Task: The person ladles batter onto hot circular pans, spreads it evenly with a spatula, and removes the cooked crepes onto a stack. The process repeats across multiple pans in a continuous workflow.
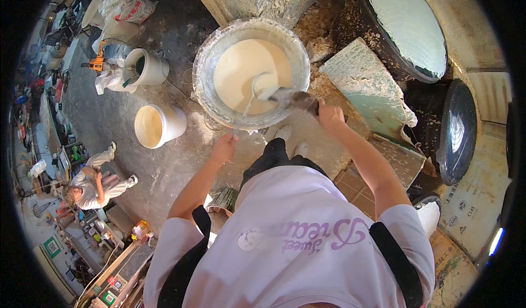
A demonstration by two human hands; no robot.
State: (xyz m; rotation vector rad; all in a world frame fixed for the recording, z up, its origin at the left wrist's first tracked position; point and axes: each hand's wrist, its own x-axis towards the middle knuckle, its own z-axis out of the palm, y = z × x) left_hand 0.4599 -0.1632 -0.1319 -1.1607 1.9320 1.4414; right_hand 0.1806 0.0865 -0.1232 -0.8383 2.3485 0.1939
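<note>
A large round tub [199, 61] with a crusted rim holds a cream-coloured liquid [238, 67]. My right hand [331, 117] grips a dark, blurred tool [302, 102], perhaps a scoop or ladle, at the tub's near right side. Its far end is over the liquid, where a pale curved streak shows on the surface. My left hand [225, 147] is just below the tub's near left rim, its fingers curled; whether it holds anything or touches the rim is unclear.
Left of the tub stand a white bucket [174, 125] with cream contents and another bucket [158, 68] beside an orange power tool [97, 63]. A crusted board [365, 86] and large dark tubs [458, 131] are at right. Another person [94, 185] sits at far left.
</note>
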